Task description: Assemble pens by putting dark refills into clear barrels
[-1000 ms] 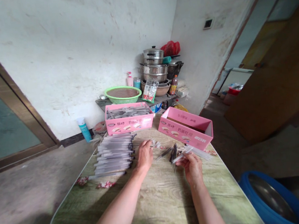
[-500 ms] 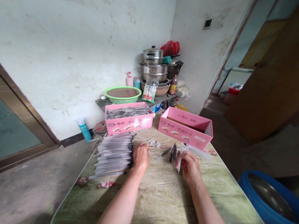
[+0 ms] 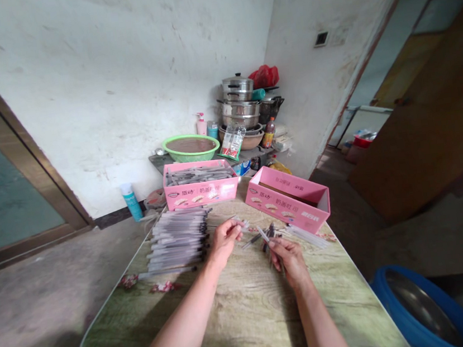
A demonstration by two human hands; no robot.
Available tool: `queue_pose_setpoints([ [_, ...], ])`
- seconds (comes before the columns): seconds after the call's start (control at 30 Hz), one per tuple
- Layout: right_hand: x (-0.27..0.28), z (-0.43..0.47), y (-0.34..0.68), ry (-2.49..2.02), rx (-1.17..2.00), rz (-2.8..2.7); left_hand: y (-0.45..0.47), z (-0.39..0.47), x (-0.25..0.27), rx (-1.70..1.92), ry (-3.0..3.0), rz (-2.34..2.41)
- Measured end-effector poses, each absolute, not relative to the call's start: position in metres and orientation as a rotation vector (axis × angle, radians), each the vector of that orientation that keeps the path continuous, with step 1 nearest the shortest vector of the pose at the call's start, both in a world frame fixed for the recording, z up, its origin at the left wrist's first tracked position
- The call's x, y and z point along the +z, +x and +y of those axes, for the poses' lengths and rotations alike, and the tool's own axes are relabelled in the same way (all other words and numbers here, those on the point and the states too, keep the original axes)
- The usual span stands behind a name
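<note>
My left hand (image 3: pixel 225 240) has its fingertips pinched together over a few small whitish pieces (image 3: pixel 244 224) on the table. What it pinches is too small to make out. My right hand (image 3: pixel 289 257) is closed around a thin pale pen (image 3: pixel 263 234), whose end sticks up toward the left. Just beyond that hand lie loose dark pen parts (image 3: pixel 269 229), partly hidden by it. Clear tubes (image 3: pixel 307 236) rest to its right. A wide row of clear pens (image 3: pixel 176 239) with dark ends lies left of my left hand.
A pink box (image 3: pixel 202 194) full of pens stands at the table's back edge. Beside it is a second pink box (image 3: pixel 288 200), its bottom mostly hidden. Behind them are a green basin (image 3: pixel 192 157) and stacked pots (image 3: pixel 240 107). A blue tub (image 3: pixel 380 284) stands right of the table (image 3: pixel 249 317).
My left hand has moved right, from the row of pens to the small whitish pieces. My right hand has tilted its pen toward the left.
</note>
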State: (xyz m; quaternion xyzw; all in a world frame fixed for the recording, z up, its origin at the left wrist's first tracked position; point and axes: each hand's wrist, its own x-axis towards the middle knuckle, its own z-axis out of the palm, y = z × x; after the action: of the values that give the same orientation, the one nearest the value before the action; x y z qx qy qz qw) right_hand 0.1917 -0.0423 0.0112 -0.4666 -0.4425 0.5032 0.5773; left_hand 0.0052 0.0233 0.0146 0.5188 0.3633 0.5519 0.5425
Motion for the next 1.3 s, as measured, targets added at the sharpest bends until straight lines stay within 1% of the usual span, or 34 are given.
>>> queue_pose_setpoints([
  [0.13,0.01,-0.042,0.191,-1.126,1.154,-1.115,0.002,0.021,0.02,1.321,1.134,0.844],
  [0.3,0.008,-0.042,0.19,-1.146,1.144,-1.196,0.001,0.02,0.022,1.284,1.167,0.813],
  [0.53,0.003,-0.041,0.191,-1.208,1.164,-1.255,0.003,0.022,0.017,1.264,1.296,0.809],
  [1.03,0.006,-0.039,0.185,-1.208,1.091,-1.324,0.014,0.02,0.006,1.158,1.183,0.787],
  [1.13,0.006,-0.04,0.185,-1.195,1.142,-1.291,0.018,0.015,0.008,1.199,1.2,0.758],
  [1.3,0.008,-0.045,0.186,-1.136,1.316,-1.103,0.023,0.01,0.015,1.239,1.215,0.717],
])
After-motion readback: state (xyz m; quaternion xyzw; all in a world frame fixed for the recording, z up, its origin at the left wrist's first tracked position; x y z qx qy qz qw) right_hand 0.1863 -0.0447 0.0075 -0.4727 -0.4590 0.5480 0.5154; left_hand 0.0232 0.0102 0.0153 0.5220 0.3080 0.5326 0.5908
